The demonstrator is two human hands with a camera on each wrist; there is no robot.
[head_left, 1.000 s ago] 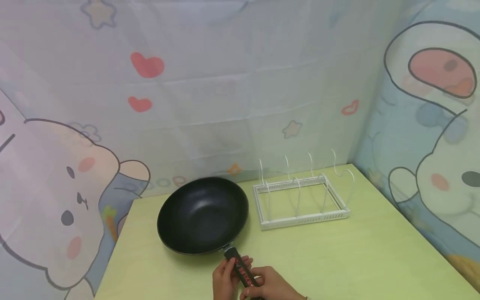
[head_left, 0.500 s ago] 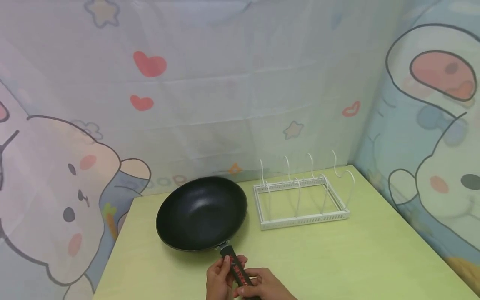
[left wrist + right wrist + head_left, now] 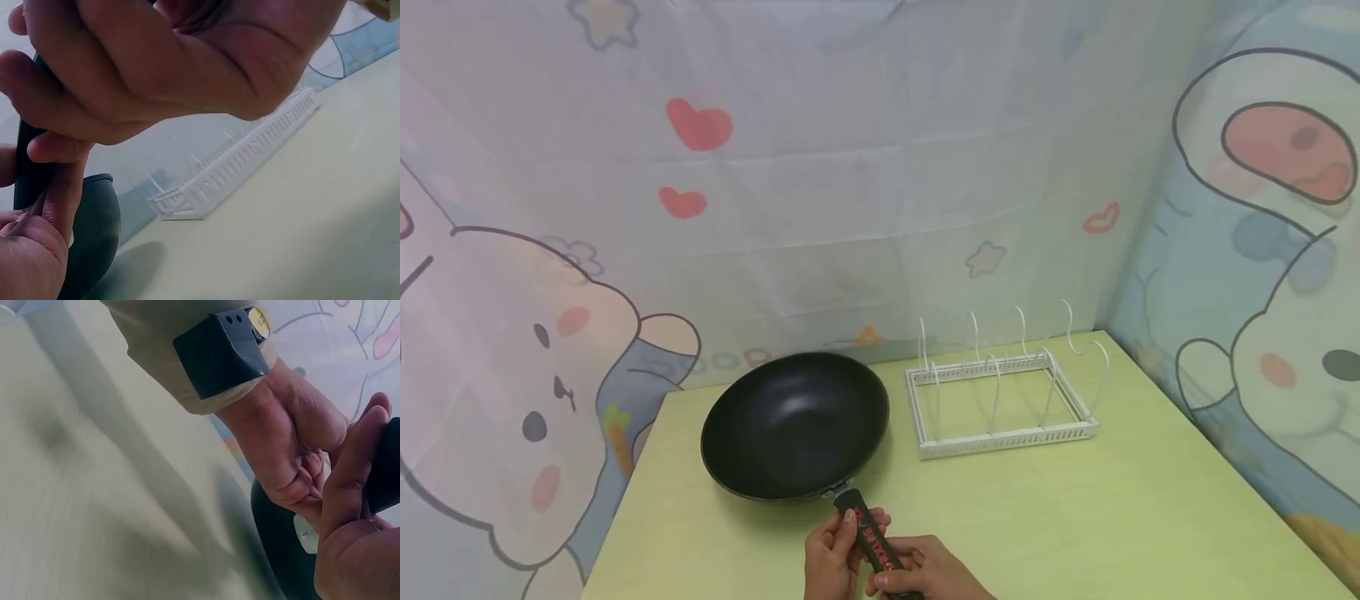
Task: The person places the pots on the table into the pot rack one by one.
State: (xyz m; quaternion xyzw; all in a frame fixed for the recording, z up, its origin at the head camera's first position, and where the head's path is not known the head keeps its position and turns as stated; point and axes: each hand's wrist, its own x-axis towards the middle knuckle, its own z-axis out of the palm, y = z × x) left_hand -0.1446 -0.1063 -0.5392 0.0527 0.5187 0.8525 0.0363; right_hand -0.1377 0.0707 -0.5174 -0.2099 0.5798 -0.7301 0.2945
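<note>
Centrally, at the near edge of the head view: left hand (image 3: 829, 557), fingers curled round the black pan handle with red lettering (image 3: 871, 542); grasping. Right hand (image 3: 925, 573), beside it and nearer the handle's end, thumb and fingers closed on the same handle; grasping. The two hands touch.

Item held: round black non-stick wok (image 3: 795, 425), bowl upward, on the pale green tabletop (image 3: 1075, 517), left of centre, handle pointing toward the person.

Just right of the wok, apart from it: white rectangular wire rack with upright curved dividers (image 3: 1003, 400), standing toward the far right corner of the table.

Surround: pastel cartoon-rabbit curtain (image 3: 550, 333) behind and to both sides.

Left wrist view only: close underside of the left hand (image 3: 162, 62), the black grip (image 3: 31, 169) passing between its fingers, the right hand's fingers (image 3: 59, 187) against it, the wok's dark outer wall (image 3: 94, 237), and the rack's perforated side rail (image 3: 244, 159) seen low and lengthwise.

Right wrist view only: a beige sleeve cuff (image 3: 162, 356) and a black strapped device (image 3: 222, 350) on the left wrist; a metal bracket (image 3: 304, 534) where handle meets wok.
</note>
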